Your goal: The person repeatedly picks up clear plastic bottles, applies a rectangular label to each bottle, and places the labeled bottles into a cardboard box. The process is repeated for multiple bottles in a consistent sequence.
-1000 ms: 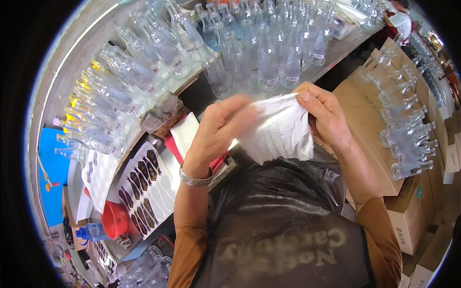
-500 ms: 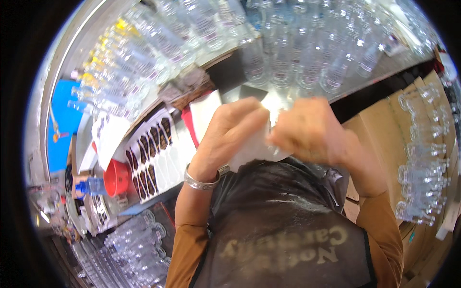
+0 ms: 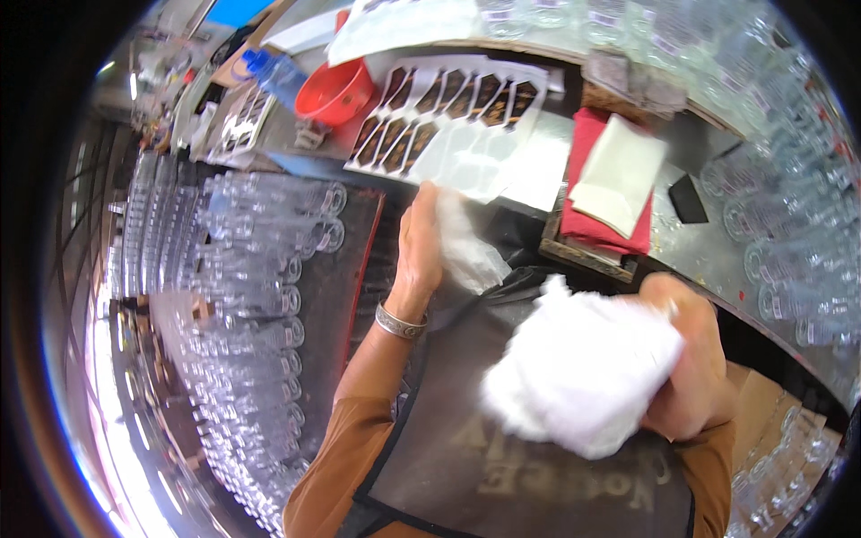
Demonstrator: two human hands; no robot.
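Right hand (image 3: 692, 363): fingers closed on a bunched white cloth (image 3: 583, 372), which is in front of the dark apron (image 3: 421, 475), lower right of centre. Hand and cloth edges motion-blurred. Left hand (image 3: 419, 242): raised, upright, metal bracelet (image 3: 401, 324) on the wrist. A pale translucent item (image 3: 466, 251) sits against its palm side; too blurred to identify, and can't tell whether the fingers wrap it.

Just beyond left hand: white backing sheet (image 3: 471, 157) with two rows of dark tapered labels (image 3: 395, 139), some slots bare. Past that, red plastic bowl (image 3: 336, 100) with a blue-capped plastic bottle (image 3: 282, 79) beside it.

Ahead of right hand: wooden tray (image 3: 583, 257) carrying a folded red cloth (image 3: 592, 134), cream cloth (image 3: 619, 170) on top. Small black flat piece (image 3: 688, 199) just right of it on the metal bench.

Outer ring: clear glass bottles (image 3: 780, 251) standing at right, rows of clear glass bottles (image 3: 260, 269) at left, cardboard (image 3: 758, 403) lower right.
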